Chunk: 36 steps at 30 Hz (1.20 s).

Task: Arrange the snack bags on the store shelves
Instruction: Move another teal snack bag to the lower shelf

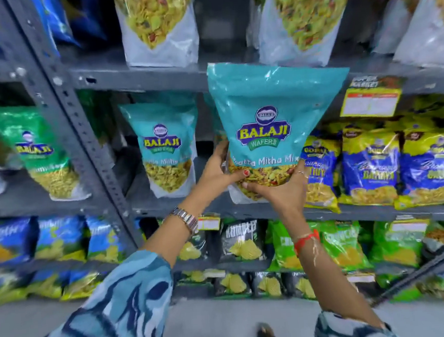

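Grey steel shelves packed with snacks. Teal Khatta Mitha Mix bag upright at the middle shelf gap, left hand and right hand gripping its base, probably to seat it beside its twin bag.

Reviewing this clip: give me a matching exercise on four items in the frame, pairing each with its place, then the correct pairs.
Items:
1. teal bag in hands
2. green Balaji bag
3. black chips bag
4. yellow price label

Places:
A. fixed to the shelf edge at upper right
B. left bay, beyond the grey upright
C. held by the left hand and right hand
D. on the shelf below the hands

Pairs: 1-C, 2-B, 3-D, 4-A
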Motion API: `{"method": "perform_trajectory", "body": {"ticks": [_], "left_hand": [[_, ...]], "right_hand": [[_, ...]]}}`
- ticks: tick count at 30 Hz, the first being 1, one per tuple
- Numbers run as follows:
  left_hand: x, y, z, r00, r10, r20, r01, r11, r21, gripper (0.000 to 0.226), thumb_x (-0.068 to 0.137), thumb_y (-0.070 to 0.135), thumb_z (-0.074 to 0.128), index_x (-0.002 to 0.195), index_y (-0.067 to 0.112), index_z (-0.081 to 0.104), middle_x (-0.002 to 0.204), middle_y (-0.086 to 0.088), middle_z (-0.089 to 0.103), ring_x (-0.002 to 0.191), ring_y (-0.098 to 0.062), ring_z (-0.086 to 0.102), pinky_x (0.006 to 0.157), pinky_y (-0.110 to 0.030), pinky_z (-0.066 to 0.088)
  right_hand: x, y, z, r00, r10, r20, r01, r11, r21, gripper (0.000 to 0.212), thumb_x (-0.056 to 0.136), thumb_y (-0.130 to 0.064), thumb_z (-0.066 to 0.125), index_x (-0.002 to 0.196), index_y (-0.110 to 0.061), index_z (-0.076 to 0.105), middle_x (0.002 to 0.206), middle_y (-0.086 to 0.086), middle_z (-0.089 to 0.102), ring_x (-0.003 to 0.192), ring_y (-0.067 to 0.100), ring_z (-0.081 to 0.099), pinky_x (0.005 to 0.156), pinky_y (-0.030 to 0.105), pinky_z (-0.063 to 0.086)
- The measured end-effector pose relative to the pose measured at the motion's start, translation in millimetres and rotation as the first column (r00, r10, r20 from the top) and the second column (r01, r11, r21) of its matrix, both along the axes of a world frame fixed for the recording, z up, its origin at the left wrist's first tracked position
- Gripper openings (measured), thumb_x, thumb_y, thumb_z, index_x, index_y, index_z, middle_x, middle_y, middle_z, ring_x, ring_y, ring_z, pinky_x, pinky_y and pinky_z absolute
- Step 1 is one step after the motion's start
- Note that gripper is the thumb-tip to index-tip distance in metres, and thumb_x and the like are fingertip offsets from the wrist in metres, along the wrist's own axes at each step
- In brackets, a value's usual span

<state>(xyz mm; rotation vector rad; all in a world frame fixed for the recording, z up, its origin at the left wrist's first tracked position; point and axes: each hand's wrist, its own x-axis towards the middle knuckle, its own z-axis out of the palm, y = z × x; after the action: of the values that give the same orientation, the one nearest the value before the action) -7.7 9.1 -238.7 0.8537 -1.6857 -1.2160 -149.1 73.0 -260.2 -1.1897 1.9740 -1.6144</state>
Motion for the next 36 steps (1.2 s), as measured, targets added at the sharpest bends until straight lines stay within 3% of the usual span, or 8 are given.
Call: {"method": "perform_trajectory", "body": {"ticks": [6,9,16,24,27,29,33,36], "left_hand": [[5,-35,-37,0.992,0.052,0.119,-0.054,0.998,0.014,0.072,0.067,0.003,0.074,0.129,0.008,0.037,0.124,-0.002,0.052,0.118,-0.016,0.048,0.1,-0.029,0.04],[6,-54,-44,0.987,0.041,0.155,-0.05,0.997,0.057,0.069,0.067,0.0,0.073,0.127,0.009,0.039,0.112,0.004,0.052,0.106,-0.012,0.05,0.086,-0.01,0.044],[-3,-95,-59,0.964,0.023,0.265,-0.064,0.987,0.148,0.071,0.07,-0.003,0.071,0.131,0.008,0.036,0.125,-0.006,0.051,0.11,-0.014,0.046,0.069,0.004,0.039],[-5,-110,-71,0.974,0.026,0.227,-0.078,0.972,0.22,0.065,0.074,-0.002,0.066,0.131,0.006,0.036,0.126,-0.007,0.052,0.11,-0.014,0.049,0.072,0.0,0.044],[-1,-106,-71,0.979,0.05,0.195,-0.098,0.965,0.243,0.061,0.075,-0.005,0.064,0.129,0.003,0.037,0.128,-0.012,0.053,0.116,-0.022,0.051,0.09,-0.021,0.048],[2,-99,-68,0.977,0.142,0.162,-0.17,0.969,0.18,0.054,0.078,0.0,0.063,0.127,0.0,0.042,0.13,-0.017,0.054,0.12,-0.028,0.05,0.1,-0.032,0.043],[13,-73,-54,0.914,0.403,0.039,-0.403,0.915,-0.013,0.038,0.083,0.016,0.061,0.119,0.008,0.055,0.12,-0.009,0.061,0.106,-0.013,0.057,0.082,-0.013,0.046],[25,-52,-31,0.869,0.481,-0.115,-0.495,0.849,-0.186,0.023,0.084,0.024,0.06,0.106,0.019,0.063,0.104,0.0,0.066,0.088,0.002,0.06,0.074,-0.01,0.047]], "right_hand": [[11,-39,-48,1.0,-0.008,-0.023,0.009,1.0,0.017,0.122,0.03,-0.05,0.091,0.131,-0.008,0.038,0.13,0.023,0.047,0.124,0.037,0.042,0.105,0.044,0.038],[14,-58,-66,0.999,-0.028,-0.022,0.029,0.999,0.039,0.116,0.032,-0.046,0.092,0.129,-0.007,0.04,0.124,0.02,0.047,0.118,0.037,0.043,0.097,0.038,0.036],[13,-96,-94,0.998,-0.064,0.012,0.062,0.992,0.107,0.119,0.035,-0.052,0.09,0.129,-0.001,0.039,0.126,0.021,0.044,0.12,0.037,0.038,0.094,0.034,0.032],[9,-108,-103,0.996,-0.068,-0.054,0.075,0.986,0.148,0.106,0.043,-0.055,0.086,0.121,-0.002,0.038,0.119,0.021,0.042,0.113,0.043,0.042,0.085,0.047,0.046],[10,-103,-99,0.999,-0.039,-0.009,0.04,0.989,0.145,0.105,0.046,-0.044,0.089,0.126,-0.001,0.036,0.12,0.021,0.04,0.114,0.04,0.04,0.089,0.043,0.042],[9,-97,-92,0.999,-0.03,0.029,0.026,0.994,0.111,0.108,0.048,-0.033,0.091,0.133,0.0,0.033,0.124,0.023,0.04,0.116,0.037,0.038,0.092,0.035,0.034],[17,-77,-58,0.996,-0.082,0.021,0.084,0.983,-0.162,0.081,0.06,-0.012,0.083,0.129,-0.004,0.041,0.124,0.017,0.045,0.118,0.035,0.042,0.097,0.021,0.03],[34,-62,-13,0.993,0.01,0.117,0.039,0.914,-0.404,0.056,0.068,-0.001,0.073,0.114,-0.023,0.049,0.114,-0.006,0.047,0.111,0.016,0.051,0.097,0.028,0.043]]}}
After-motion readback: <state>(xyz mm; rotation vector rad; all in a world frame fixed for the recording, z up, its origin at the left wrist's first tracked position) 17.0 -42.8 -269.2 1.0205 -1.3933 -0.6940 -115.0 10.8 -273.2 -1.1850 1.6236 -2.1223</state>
